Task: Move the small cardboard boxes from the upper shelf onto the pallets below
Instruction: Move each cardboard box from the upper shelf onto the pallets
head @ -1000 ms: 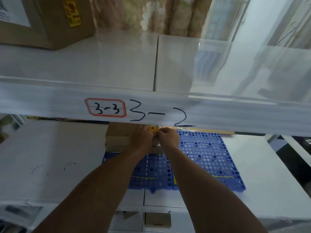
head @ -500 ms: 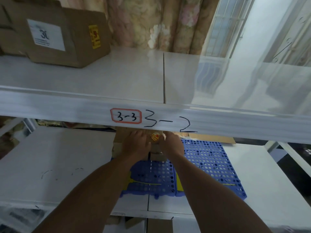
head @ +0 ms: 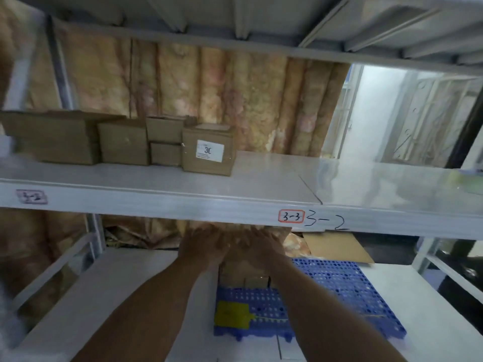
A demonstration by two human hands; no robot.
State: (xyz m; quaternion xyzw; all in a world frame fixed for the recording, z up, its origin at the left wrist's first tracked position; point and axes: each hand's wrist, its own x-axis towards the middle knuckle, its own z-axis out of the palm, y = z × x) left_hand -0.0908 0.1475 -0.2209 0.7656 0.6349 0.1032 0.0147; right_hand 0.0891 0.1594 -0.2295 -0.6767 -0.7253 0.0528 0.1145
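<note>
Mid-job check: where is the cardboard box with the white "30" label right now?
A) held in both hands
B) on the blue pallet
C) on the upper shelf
C: the labelled box stands on the upper shelf, at the right end of its row, above the blue pallet.

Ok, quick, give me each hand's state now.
Left hand: open, fingers straight, holding nothing; blurred.
Right hand: open, fingers straight, holding nothing; blurred.

You face white metal shelving (head: 156,205) backed by a mottled beige curtain (head: 209,95), with a bright window (head: 386,113) at right.
</note>
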